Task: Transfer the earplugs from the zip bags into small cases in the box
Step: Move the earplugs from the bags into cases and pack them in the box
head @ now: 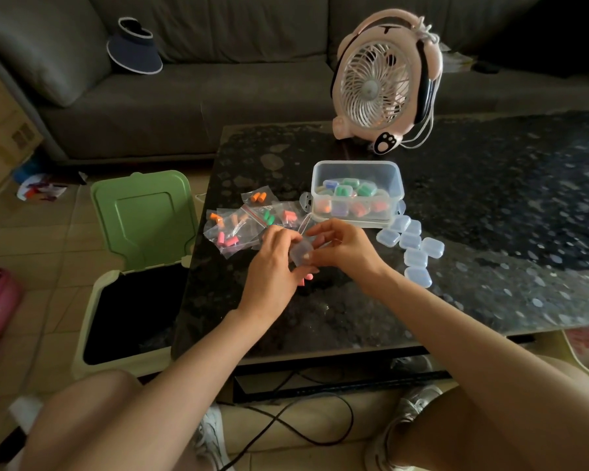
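My left hand (269, 266) and my right hand (344, 248) both grip one small clear case (301, 254) above the dark table. Pink earplugs (307, 278) peek out just under my left fingers. Several zip bags (238, 226) with orange, pink and green earplugs lie to the left of my hands. The clear plastic box (357, 171) behind my hands holds several filled cases. A row of empty clear cases (412, 248) lies to the right of my right hand.
A pink desk fan (385, 83) stands behind the box. An open green-lidded bin (130, 300) sits on the floor against the table's left edge (198, 266). A grey sofa (218, 79) with a visor on it runs along the back. Cables lie on the floor under the table.
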{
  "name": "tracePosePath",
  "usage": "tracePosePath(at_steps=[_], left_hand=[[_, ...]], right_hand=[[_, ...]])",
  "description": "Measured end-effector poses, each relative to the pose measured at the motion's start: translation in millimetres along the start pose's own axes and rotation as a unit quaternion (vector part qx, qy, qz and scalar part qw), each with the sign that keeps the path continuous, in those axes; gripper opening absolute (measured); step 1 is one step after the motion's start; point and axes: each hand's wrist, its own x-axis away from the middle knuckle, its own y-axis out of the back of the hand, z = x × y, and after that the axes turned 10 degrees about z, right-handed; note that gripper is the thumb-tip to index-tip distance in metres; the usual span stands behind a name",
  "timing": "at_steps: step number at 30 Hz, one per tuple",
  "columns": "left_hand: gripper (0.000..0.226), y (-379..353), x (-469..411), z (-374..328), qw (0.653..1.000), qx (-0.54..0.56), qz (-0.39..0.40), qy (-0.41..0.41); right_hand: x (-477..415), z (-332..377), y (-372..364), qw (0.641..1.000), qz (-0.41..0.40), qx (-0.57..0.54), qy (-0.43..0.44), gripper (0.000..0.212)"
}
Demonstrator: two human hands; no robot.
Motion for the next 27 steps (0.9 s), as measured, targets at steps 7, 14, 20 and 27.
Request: tracePosePath(at_steps=[7,14,20,27], left_hand=[[0.047,-4,-1,6,0.999,0.003,0.004,0.045],[0.035,-4,-4,7,1.0,-0.008,-0.01,0.027],[0.032,3,-4,-1,0.999,0.026,0.01,0.03],[0.045,16,-6,2,0.999,0.011,0.019,0.036]], right_hand=[[0,-2,-6,1.0,0.006,0.022,-0.001,0.036],[2,2,-5,0.991,0.073,-0.095,-0.062,0.032],[0,-2,0,0.985,0.096,-0.118,-0.076,0.029],[-2,0,2,0.98,0.1,-0.154,-0.072,0.022]])
